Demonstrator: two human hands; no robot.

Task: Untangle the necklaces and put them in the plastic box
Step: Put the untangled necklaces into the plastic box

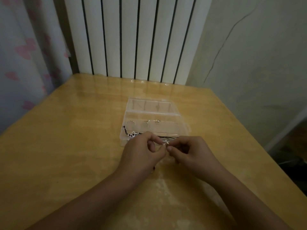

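Left hand (142,151) and right hand (191,151) fingertip to fingertip above table (66,146) centre, both pinching small silver pendant (165,143). Black necklace cord (167,137) draped across near compartment of open plastic box (154,120), mid-table toward far edge.

Wooden table (66,155); white radiator (132,39) behind; heart-print curtain (21,55) left.

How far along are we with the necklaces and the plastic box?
Partly done, it seems: the open plastic box already holds a black cord necklace in its near row, with small silver pieces behind. In hand: the left hand and right hand both pinch a small silver ring piece. Left: freeing and boxing it; any remaining tangle is hidden.
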